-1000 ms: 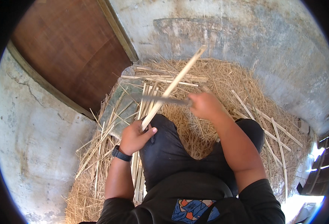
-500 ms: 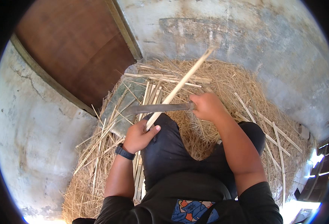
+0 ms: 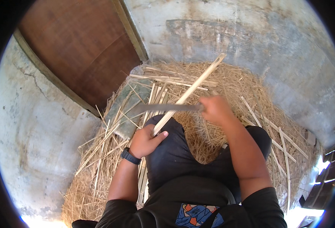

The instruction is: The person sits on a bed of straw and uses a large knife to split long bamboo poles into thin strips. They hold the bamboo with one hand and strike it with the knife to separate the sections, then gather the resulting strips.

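Over my left thigh, my left hand point(image 3: 143, 143) is closed around the lower end of a pale bamboo strip point(image 3: 198, 81). The strip slants up and to the right, its far end in the air near the wall. A long-bladed machete point(image 3: 156, 108) is gripped by its handle in my right hand point(image 3: 215, 109), which is closed. Its blade points left and crosses the strip a little above my left hand; the blade is blurred. Several cut bamboo strips point(image 3: 155, 95) lie just beyond my left knee.
Shavings and thin slivers point(image 3: 236, 78) cover the floor around my legs. A grey-green slab point(image 3: 127, 114) lies at the left under loose slivers. More strips point(image 3: 287, 167) are scattered at the right. A brown door point(image 3: 80, 49) and a stained wall point(image 3: 251, 41) close off the far side.
The bamboo strip's far end has shifted slightly right and down. The machete stays across the strip, its blade now blurred by motion. Both hands keep their hold.
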Demonstrator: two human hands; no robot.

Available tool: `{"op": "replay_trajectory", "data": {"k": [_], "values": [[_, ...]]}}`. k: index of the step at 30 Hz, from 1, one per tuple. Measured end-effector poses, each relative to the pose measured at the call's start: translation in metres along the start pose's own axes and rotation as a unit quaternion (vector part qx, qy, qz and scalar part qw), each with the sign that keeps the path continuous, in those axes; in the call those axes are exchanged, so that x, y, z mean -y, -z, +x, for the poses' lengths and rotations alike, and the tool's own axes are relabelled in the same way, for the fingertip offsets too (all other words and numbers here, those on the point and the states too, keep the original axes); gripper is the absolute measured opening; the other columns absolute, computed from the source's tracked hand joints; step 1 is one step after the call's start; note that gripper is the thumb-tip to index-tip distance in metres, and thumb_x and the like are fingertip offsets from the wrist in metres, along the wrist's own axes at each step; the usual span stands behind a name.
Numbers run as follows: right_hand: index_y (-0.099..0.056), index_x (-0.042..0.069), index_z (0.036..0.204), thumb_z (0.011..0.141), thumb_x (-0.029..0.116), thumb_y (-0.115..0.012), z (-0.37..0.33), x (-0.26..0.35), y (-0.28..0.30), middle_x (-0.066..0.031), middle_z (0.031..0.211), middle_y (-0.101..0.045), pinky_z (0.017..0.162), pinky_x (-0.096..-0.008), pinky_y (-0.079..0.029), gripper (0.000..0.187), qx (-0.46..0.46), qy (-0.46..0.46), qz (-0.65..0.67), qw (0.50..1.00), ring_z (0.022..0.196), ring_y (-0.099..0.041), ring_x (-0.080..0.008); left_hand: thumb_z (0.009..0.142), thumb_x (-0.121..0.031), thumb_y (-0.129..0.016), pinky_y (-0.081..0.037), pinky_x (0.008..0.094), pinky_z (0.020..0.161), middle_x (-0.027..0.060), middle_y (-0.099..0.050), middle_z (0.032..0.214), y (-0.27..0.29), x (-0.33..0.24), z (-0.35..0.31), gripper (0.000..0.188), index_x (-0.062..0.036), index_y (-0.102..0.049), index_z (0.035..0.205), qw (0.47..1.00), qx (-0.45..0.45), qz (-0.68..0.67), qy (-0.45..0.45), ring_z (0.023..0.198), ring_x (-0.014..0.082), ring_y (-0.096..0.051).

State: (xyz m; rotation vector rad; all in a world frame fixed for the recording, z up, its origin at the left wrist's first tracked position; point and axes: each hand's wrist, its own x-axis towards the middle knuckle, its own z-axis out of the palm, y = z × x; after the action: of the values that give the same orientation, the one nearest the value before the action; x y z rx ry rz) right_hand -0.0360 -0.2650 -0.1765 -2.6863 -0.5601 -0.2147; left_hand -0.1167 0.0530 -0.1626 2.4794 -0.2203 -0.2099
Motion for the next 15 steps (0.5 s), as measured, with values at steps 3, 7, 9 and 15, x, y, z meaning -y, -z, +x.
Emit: {"op": "replay_trajectory", "data": {"k": [3,7,9,15], "values": [[-0.069,0.009,0.102,0.085,0.019,-0.068,0.007,-0.037,-0.007,-0.0145,0.077,-0.069,0.067,-0.0441,-0.056,0.020,-0.086,-0.158,0.084,0.980,0.070,-0.069,-0.0321,0.089,-0.037,-0.075,-0.048,0.0322,0.058,0.0074,-0.064,0.067,0.001,-0.005,-0.008,0.034,-0.0035,-0.070,0.096,0.991,-0.070,-0.099,-0.058,0.059,0.0165,-0.060],[-0.069,0.010,0.102,0.083,0.018,-0.070,0.010,-0.029,-0.001,-0.0150,0.078,-0.069,0.069,-0.0447,-0.055,0.021,-0.084,-0.240,0.117,0.960,0.072,-0.069,-0.0329,0.089,-0.034,-0.076,-0.047,0.0314,0.058,0.0068,-0.065,0.068,0.010,0.002,-0.014,0.033,-0.0028,-0.071,0.098,0.991,-0.061,-0.114,-0.044,0.060,0.0148,-0.060],[-0.070,0.010,0.101,0.083,0.020,-0.070,-0.001,-0.005,-0.012,-0.0137,0.078,-0.070,0.068,-0.0428,-0.055,0.021,-0.070,-0.102,0.087,0.988,0.072,-0.069,-0.0298,0.089,-0.033,-0.076,-0.047,0.0308,0.059,0.0060,-0.064,0.068,0.011,0.005,-0.012,0.032,-0.0030,-0.071,0.098,0.993,-0.053,-0.104,-0.011,0.061,0.0138,-0.059],[-0.070,0.012,0.102,0.080,0.019,-0.072,0.008,-0.003,-0.005,-0.0147,0.085,-0.071,0.071,-0.0476,-0.055,0.023,-0.062,-0.027,0.006,0.998,0.078,-0.070,-0.0356,0.088,-0.036,-0.076,-0.047,0.0319,0.058,0.0064,-0.063,0.068,0.006,0.009,-0.011,0.035,-0.0022,-0.071,0.096,0.993,-0.071,-0.090,-0.038,0.061,0.0153,-0.059]]}}
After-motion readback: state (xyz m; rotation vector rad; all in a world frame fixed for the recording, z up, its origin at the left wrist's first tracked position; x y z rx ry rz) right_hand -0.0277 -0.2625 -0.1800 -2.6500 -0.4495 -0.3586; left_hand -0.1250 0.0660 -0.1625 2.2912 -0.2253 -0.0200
